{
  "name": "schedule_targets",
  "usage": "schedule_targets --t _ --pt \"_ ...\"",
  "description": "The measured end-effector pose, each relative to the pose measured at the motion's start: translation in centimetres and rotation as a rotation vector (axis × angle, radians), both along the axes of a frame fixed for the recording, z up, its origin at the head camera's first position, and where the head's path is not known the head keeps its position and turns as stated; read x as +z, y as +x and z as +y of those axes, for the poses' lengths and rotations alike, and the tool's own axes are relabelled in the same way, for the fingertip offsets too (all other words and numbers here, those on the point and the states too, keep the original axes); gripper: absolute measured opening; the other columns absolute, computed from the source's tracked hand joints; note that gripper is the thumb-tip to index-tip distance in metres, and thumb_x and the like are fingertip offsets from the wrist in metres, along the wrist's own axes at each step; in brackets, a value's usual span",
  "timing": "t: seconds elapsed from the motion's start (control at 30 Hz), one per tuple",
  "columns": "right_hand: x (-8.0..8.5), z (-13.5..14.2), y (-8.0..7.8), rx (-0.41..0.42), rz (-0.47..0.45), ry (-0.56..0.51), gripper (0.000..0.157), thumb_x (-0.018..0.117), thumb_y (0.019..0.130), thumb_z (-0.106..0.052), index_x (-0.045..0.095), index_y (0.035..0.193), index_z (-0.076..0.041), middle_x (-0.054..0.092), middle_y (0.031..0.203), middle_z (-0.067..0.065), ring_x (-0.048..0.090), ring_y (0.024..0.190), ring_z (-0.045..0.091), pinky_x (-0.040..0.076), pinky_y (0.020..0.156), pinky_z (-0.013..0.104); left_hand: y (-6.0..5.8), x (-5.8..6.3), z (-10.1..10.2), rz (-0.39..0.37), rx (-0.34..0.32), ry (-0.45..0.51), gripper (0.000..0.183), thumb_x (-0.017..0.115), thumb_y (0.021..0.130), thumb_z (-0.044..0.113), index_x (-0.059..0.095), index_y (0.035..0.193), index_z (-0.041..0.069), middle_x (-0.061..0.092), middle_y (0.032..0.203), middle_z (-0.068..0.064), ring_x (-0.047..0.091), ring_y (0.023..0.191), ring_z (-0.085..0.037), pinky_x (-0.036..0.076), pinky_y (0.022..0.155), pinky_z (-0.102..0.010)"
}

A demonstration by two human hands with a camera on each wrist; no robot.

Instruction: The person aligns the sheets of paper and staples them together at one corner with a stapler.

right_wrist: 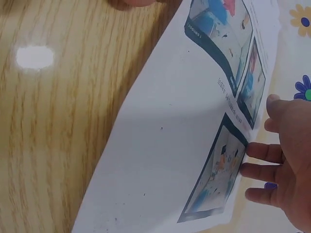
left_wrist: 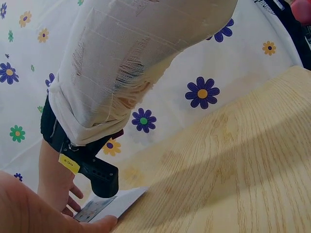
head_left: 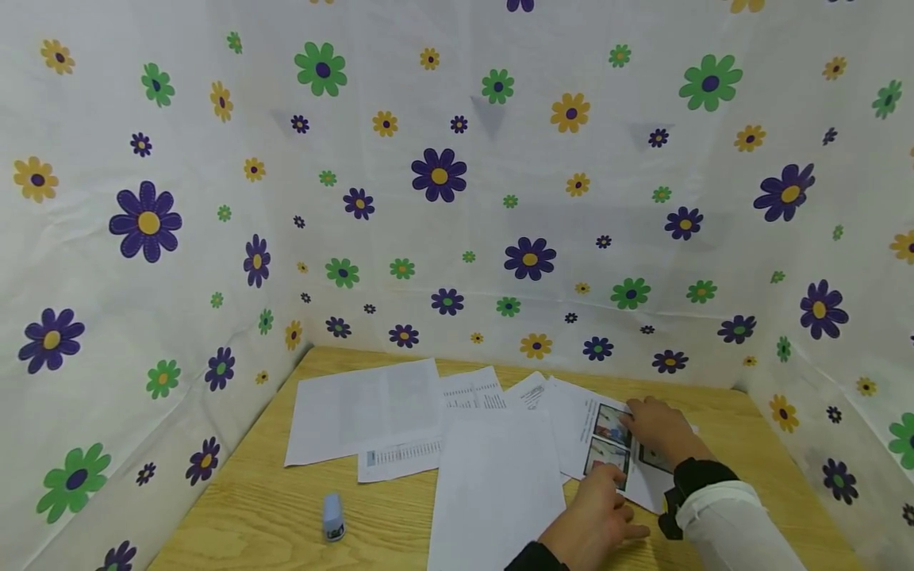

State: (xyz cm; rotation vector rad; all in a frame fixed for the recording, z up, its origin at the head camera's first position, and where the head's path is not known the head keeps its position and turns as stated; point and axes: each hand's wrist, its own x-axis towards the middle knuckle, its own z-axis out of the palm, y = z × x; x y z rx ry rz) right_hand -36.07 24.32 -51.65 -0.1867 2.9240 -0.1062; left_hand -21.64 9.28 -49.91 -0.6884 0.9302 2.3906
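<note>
A white sheet with printed photos (head_left: 650, 485) lies at the right of the table, both hands at it. My right hand (head_left: 660, 432) reaches over its far side; in the right wrist view the extended, spread fingers (right_wrist: 262, 172) meet the sheet's edge beside the dark-framed photos (right_wrist: 218, 170). My left hand (head_left: 596, 519) is at the near edge, fingers spread, its thumb over a photo. In the left wrist view the left hand (left_wrist: 29, 211) has a fingertip at the sheet's corner (left_wrist: 130, 199). The sheet bends in the right wrist view.
A blank white sheet (head_left: 496, 484) lies in front, left of the left hand. Behind it are another white sheet (head_left: 364, 404) and overlapping printed pages (head_left: 403, 458). A small light-blue stamp-like object (head_left: 332, 515) stands on the wooden table (head_left: 250, 515). Flowered cloth (head_left: 385, 206) encloses the table.
</note>
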Motion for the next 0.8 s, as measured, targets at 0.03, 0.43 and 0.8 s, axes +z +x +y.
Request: schedule_targets --t 0.03,0.43,0.8 --pt "0.1 0.1 0.1 -0.001 -0.007 0.002 0.045 0.054 0.106 -0.030 0.054 0.138 0.001 0.058 0.122 0.027 0.058 0.108 0.044 0.046 0.099 0.064 0.0 -0.1 0.0 0.003 -0.003 0.005 0.081 0.045 0.091 0.003 -0.003 0.156 -0.006 -0.015 0.150 -0.050 -0.007 0.144 -0.064 0.014 0.114 -0.078" --pt "0.1 1.4 0.6 -0.038 0.015 0.030 0.044 0.052 0.106 -0.022 0.052 0.140 0.005 0.058 0.130 0.031 0.054 0.118 0.051 0.039 0.104 0.070 0.1 -0.5 0.3 -0.018 0.001 0.015 0.078 0.045 0.090 0.001 0.006 0.157 -0.002 -0.004 0.149 -0.050 0.001 0.144 -0.066 0.014 0.115 -0.076" --pt "0.3 2.4 0.3 -0.048 0.118 0.052 0.023 0.054 0.102 -0.012 0.062 0.117 0.004 0.060 0.103 0.026 0.059 0.094 0.042 0.048 0.087 0.065 0.0 -0.2 0.4 -0.028 -0.079 -0.072 0.082 0.048 0.089 0.003 0.006 0.159 0.001 -0.002 0.153 -0.046 0.009 0.144 -0.065 0.023 0.114 -0.074"
